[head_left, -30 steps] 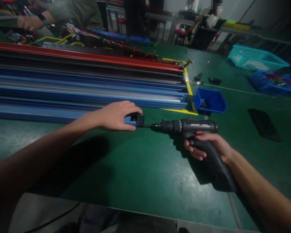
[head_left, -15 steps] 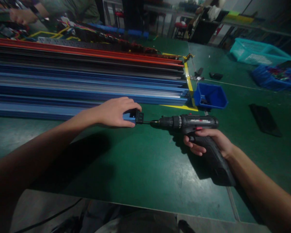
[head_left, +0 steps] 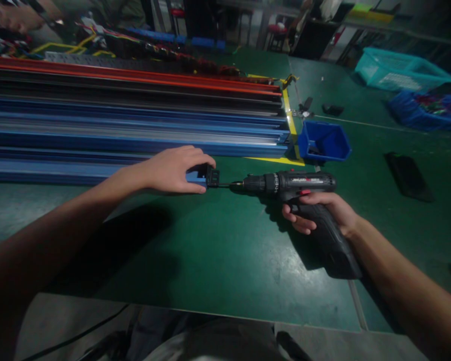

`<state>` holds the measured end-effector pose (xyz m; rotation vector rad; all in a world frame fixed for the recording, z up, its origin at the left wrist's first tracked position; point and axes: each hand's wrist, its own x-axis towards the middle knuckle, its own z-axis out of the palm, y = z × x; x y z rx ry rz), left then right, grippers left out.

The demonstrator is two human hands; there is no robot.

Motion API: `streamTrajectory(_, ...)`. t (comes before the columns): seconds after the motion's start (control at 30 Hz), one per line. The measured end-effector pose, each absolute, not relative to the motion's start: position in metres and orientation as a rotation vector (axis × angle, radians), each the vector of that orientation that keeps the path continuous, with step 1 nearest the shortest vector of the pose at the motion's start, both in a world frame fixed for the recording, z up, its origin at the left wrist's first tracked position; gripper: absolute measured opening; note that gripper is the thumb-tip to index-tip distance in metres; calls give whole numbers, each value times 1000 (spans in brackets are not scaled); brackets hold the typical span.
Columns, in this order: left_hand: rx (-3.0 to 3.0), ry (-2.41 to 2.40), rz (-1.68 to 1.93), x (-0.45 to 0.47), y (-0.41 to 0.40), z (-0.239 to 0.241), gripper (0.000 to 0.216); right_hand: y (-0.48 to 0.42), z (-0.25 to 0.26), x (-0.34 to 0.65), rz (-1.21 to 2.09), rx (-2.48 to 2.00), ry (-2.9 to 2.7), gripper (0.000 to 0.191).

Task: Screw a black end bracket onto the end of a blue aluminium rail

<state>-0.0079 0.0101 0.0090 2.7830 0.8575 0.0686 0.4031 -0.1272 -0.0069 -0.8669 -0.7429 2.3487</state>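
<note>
Since the earlier frames, both hands, the drill and the rails have slid a little upward in view together, and the drill sits lined up with the rail end as it was before. At the middle is a black end piece (head_left: 213, 177), fitted at the tip of the nearest blue rail (head_left: 71, 173), which runs from it toward 9 o'clock on the green table (head_left: 218, 265). Grasping that tip, the left hand (head_left: 173, 169) has its fingers over the far side, touching the end piece, and its thumb along the near side. Just at 3 o'clock, the bit (head_left: 225, 185) reaches the lower part of the end piece; whether it is turning, I cannot tell. Behind it lies the black drill (head_left: 306, 181), level, its handle slanting toward 5 o'clock. Wrapped round that handle is the right hand (head_left: 332, 210); whether the trigger is pressed, I cannot tell.

Farther out, more blue rails (head_left: 135, 131) and an orange rail (head_left: 146, 75) lie side by side from 10 to 1 o'clock. A blue bin (head_left: 325, 143) stands between 2 and 3, a teal basket (head_left: 402, 72) well beyond at 2, and a flat black object (head_left: 409, 176) at 3, past the drill. At 10 o'clock, near loose wiring (head_left: 161, 49), is a co-worker's hand (head_left: 18, 17), blurred.
</note>
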Motion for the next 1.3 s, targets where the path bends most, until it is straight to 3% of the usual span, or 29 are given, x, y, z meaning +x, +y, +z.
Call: streamTrajectory(1.3,2797,820,90,-9,10,6,63,-129,-7,403,2342,-899,-726,31)
